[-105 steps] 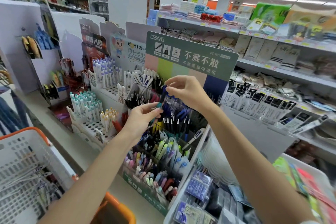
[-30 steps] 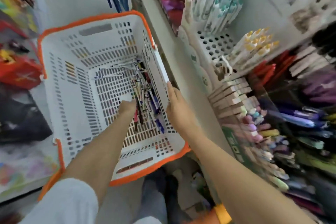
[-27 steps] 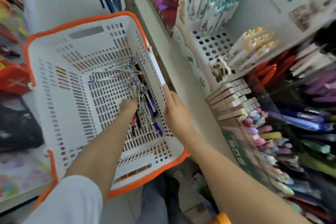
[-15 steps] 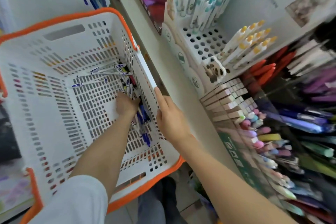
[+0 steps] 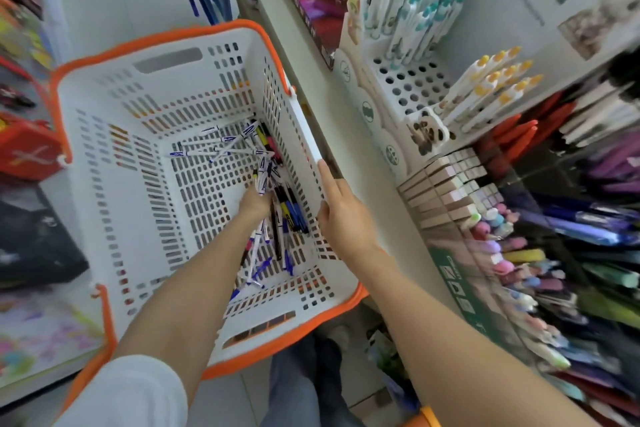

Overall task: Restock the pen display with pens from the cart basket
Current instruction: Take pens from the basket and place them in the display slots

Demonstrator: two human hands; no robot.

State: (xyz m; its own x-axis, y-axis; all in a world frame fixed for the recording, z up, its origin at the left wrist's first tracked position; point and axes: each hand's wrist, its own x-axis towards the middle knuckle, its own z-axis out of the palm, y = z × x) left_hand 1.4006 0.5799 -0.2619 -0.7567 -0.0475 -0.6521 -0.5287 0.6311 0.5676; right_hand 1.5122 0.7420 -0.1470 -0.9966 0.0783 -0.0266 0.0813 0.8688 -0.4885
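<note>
Position of cart basket (image 5: 104, 156): against the shelf (image 5: 349, 149) edge, just beside the pen display (image 5: 457, 288), probably to keep each transfer short. Loose pens (image 5: 289, 210) lie heaped along the basket's right wall. The left hand (image 5: 254, 203) is down in this heap, its grip apparently closed round a white-and-blue pen (image 5: 262, 180), which stands up out of the fingers. The right hand (image 5: 344, 218) lies against the right wall with straight fingers, its grip unclosed, likely steadying the basket during picking.
</note>
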